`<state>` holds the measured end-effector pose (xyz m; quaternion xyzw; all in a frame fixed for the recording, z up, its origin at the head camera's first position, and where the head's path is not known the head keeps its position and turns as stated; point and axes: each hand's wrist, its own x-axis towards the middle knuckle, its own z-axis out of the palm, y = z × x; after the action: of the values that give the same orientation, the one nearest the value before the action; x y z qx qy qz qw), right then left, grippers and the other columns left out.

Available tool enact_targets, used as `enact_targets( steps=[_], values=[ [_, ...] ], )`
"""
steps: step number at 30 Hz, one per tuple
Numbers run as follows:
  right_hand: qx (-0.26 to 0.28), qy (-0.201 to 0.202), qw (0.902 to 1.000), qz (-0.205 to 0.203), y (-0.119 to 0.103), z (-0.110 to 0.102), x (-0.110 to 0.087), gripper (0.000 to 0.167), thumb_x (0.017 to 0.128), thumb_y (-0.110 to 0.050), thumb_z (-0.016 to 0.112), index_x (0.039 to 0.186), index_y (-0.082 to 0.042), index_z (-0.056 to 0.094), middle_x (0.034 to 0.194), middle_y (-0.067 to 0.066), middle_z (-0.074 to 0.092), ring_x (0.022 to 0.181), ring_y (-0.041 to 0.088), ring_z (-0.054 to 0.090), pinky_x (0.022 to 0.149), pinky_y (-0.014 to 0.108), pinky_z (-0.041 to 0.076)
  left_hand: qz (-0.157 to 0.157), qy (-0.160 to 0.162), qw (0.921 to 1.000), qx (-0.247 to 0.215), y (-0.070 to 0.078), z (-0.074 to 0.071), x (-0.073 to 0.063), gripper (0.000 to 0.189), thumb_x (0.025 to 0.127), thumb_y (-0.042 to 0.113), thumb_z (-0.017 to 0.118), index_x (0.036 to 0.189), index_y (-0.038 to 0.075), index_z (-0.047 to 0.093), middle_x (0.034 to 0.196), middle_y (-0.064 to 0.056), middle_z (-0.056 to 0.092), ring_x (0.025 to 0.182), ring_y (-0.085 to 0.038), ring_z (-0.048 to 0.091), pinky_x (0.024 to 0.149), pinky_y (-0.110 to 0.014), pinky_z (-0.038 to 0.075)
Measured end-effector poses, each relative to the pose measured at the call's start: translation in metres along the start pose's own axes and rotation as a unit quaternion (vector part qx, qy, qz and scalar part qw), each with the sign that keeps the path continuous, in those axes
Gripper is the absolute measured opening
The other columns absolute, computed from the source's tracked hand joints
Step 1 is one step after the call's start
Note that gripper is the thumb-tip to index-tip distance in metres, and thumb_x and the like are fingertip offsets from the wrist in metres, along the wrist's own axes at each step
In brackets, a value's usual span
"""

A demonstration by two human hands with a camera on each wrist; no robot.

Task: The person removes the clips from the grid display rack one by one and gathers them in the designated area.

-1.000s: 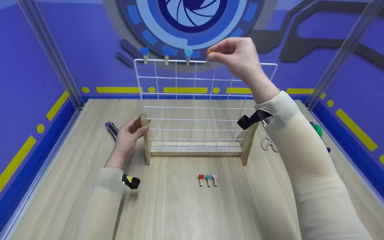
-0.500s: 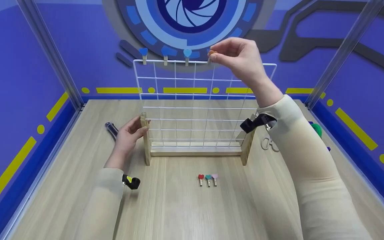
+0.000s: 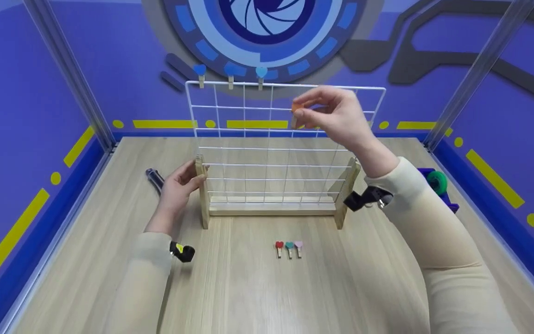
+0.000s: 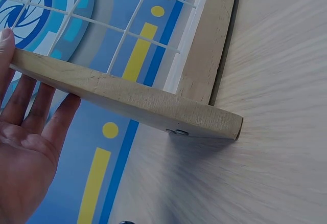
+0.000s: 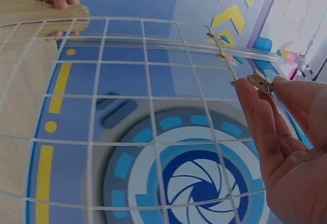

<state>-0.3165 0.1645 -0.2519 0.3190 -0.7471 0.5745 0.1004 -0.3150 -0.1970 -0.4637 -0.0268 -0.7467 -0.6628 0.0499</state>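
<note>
My right hand [image 3: 334, 113] pinches a small wooden clothespin [image 5: 261, 81] with an orange heart [image 3: 296, 107]. It is held in front of the upper part of a white wire grid [image 3: 270, 109], below the top wire. The grid stands upright in a wooden stand. With thumb on one side and fingers on the other, my left hand [image 3: 177, 188] grips the stand's left post [image 4: 127, 93]. Three clothespins with blue hearts, one of them light blue [image 3: 261, 73], are clipped along the top wire. Red [image 3: 279, 246], teal [image 3: 289, 246] and pink [image 3: 299, 246] heart clothespins lie on the table before the stand.
A dark tool handle [image 3: 155, 178] lies left of the stand, partly behind my left hand. A blue tape dispenser with a green roll [image 3: 436, 182] is at the right, partly covered by my sleeve. Purple panels enclose the table.
My right hand has come down from the top wire, bringing the orange-heart clothespin with it. The left hand keeps its grip on the post.
</note>
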Motion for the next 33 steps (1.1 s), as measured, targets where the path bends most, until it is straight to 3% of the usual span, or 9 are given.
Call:
enact_targets(
  steps=[14,19,33],
  values=[
    [-0.009,-0.026,0.9973,0.068,0.030,0.001,-0.053,0.022,0.090,-0.002,0.077,0.112,0.002,0.074,0.097,0.004,0.077,0.079,0.015,0.077,0.073,0.027,0.064,0.015,0.010,0.9993,-0.032,-0.001,0.003,-0.001,0.058,0.099,0.011,0.069,0.153,0.007,0.047,0.145,-0.020,0.059,0.114,0.000,0.061,0.096,-0.015,0.054],
    [0.002,-0.026,0.9961,0.084,0.042,0.000,-0.072,0.023,0.090,0.002,0.075,0.113,0.004,0.072,0.097,-0.001,0.077,0.081,0.015,0.077,0.077,0.029,0.065,0.014,0.005,0.9996,-0.023,0.000,0.002,-0.001,0.060,0.099,0.015,0.069,0.154,0.007,0.046,0.146,-0.018,0.058,0.118,-0.001,0.059,0.098,-0.014,0.053],
    [-0.004,-0.053,0.9866,0.154,0.085,0.005,-0.125,0.025,0.090,-0.003,0.077,0.114,0.002,0.072,0.101,0.013,0.076,0.082,0.012,0.073,0.072,0.023,0.062,0.004,0.006,0.9998,-0.018,0.000,0.002,-0.001,0.062,0.100,0.014,0.068,0.156,0.007,0.043,0.151,-0.017,0.054,0.131,-0.016,0.055,0.099,-0.015,0.053]
  ],
)
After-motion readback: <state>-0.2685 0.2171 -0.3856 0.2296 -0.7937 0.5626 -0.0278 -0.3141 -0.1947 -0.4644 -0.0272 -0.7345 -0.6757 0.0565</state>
